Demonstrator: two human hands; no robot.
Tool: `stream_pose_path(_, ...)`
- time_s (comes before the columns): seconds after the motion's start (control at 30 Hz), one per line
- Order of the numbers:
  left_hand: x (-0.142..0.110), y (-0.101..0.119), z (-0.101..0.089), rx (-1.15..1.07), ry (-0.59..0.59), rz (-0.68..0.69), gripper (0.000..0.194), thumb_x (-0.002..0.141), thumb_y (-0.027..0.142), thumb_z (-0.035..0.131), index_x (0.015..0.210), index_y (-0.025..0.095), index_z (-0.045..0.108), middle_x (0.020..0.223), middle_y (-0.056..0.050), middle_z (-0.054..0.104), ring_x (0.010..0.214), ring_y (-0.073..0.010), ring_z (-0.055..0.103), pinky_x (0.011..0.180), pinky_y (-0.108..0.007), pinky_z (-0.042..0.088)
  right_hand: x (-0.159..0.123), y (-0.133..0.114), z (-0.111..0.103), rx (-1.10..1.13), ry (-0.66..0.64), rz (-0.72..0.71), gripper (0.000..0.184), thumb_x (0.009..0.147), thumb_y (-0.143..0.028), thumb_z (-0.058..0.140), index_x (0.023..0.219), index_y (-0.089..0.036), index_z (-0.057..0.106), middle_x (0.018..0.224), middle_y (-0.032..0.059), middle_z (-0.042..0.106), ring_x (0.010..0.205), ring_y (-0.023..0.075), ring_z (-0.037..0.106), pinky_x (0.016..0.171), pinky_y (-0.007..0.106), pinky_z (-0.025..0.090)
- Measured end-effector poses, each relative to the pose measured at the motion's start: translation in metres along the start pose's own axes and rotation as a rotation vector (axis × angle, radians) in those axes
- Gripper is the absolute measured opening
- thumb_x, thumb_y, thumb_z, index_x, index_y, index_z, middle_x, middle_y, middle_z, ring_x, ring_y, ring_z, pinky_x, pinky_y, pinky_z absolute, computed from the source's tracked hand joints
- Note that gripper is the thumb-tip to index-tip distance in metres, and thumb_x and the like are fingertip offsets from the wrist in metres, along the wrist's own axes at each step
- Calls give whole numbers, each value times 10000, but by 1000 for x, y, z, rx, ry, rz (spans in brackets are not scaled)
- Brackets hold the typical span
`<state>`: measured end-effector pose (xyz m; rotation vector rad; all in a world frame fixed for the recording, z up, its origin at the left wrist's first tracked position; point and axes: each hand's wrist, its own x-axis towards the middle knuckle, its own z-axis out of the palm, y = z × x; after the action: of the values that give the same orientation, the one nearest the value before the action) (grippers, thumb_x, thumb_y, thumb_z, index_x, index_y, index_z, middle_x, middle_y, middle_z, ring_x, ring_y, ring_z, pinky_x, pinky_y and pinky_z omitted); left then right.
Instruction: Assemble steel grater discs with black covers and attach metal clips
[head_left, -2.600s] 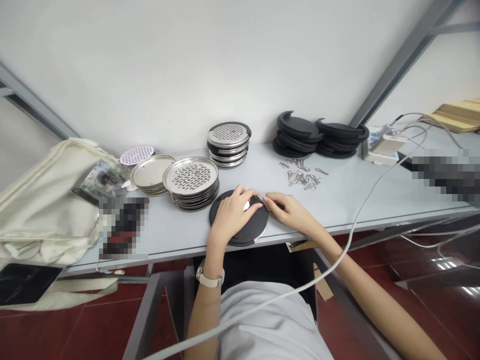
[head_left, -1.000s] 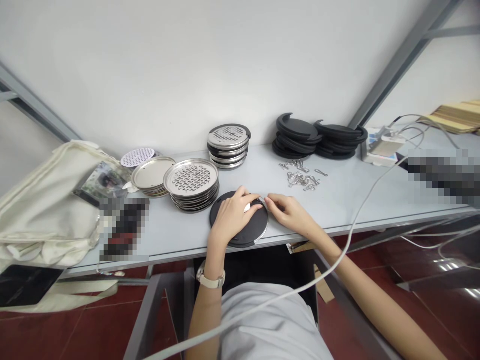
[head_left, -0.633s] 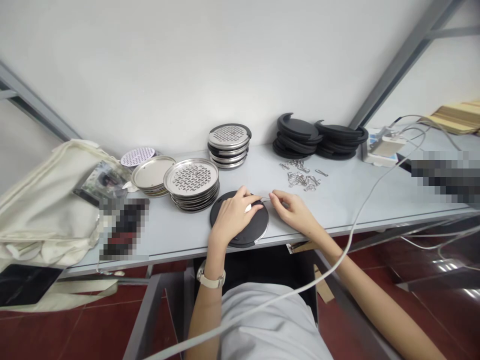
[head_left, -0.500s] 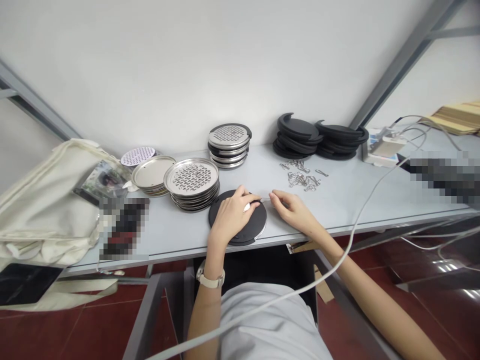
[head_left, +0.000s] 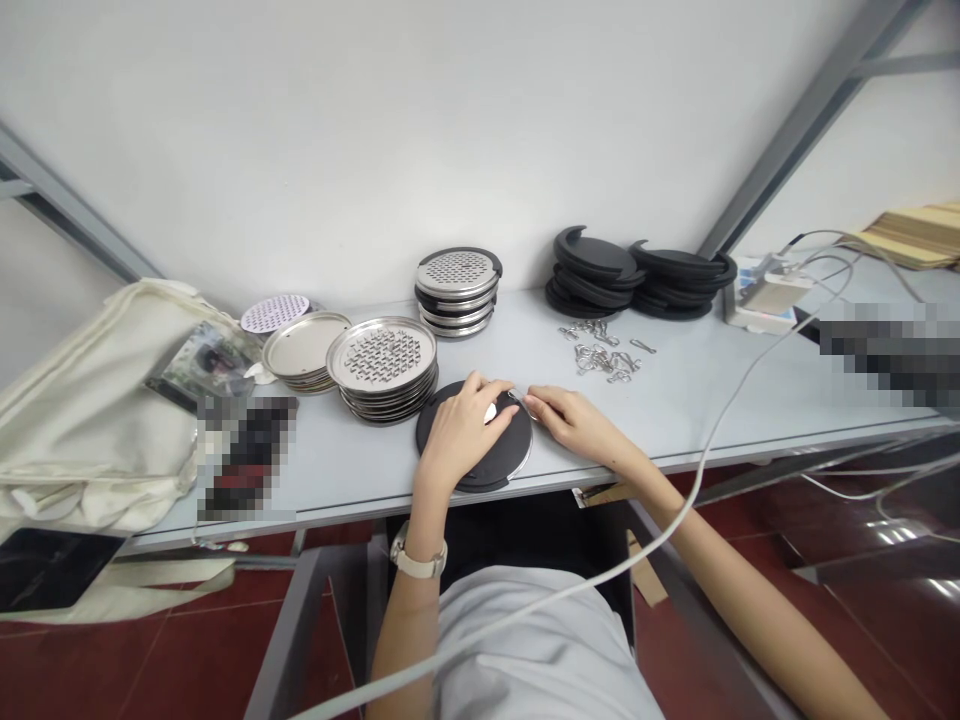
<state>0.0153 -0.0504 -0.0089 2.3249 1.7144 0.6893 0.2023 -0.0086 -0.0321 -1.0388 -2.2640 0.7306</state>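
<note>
A round black plastic holder [head_left: 484,460] with a silvery rim at its lower right lies at the table's front edge. My left hand [head_left: 466,425] rests on top of it, fingers curled and thumb bent in. Between that thumb and forefinger shows a small white object [head_left: 490,412], mostly hidden. At the holder's upper right edge, my right hand [head_left: 568,418] pinches a thin metal wire clip [head_left: 519,397], its end reaching toward the left fingertips. Loose wire clips [head_left: 600,358] lie in a pile beyond my right hand.
Left of the holder stands a stack of metal grater discs [head_left: 382,355], beside plain metal discs [head_left: 307,345]. Assembled graters [head_left: 459,275] are piled behind. Black holders [head_left: 596,270] are stacked near the wall. A white cable [head_left: 709,440] crosses in front of my right forearm.
My right hand has moved left, bringing the wire clip onto the holder's upper right edge. The left thumb and forefinger have parted slightly.
</note>
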Motion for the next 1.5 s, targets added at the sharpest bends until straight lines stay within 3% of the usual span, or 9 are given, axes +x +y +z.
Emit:
stream_pose_path(0.9,0,-1,-5,-66,-36,67,310,935,372,467,1193,270,604,1017,-29,554,859,-156,620,777,-259,480,-4,-5,1,-5,47,63,300,966,-354,361,711,-206,416,591,-43,433,547,118,419,553,250,308)
stream_pose_path(1.23,0,-2,-5,-64,-43,75,317,935,382,467,1205,290,604,1029,-25,558,856,-152,623,783,-259,476,-3,-5,0,-18,27,12,288,954,-310,367,700,-199,447,635,-15,503,595,132,455,592,258,328)
stream_pose_path(1.5,0,-3,-4,-64,-49,88,328,936,389,461,1217,295,600,1027,-27,558,858,-156,623,786,-261,478,-4,-3,1,-29,17,9,287,943,-297,378,681,-196,434,608,-29,466,567,120,425,567,252,313)
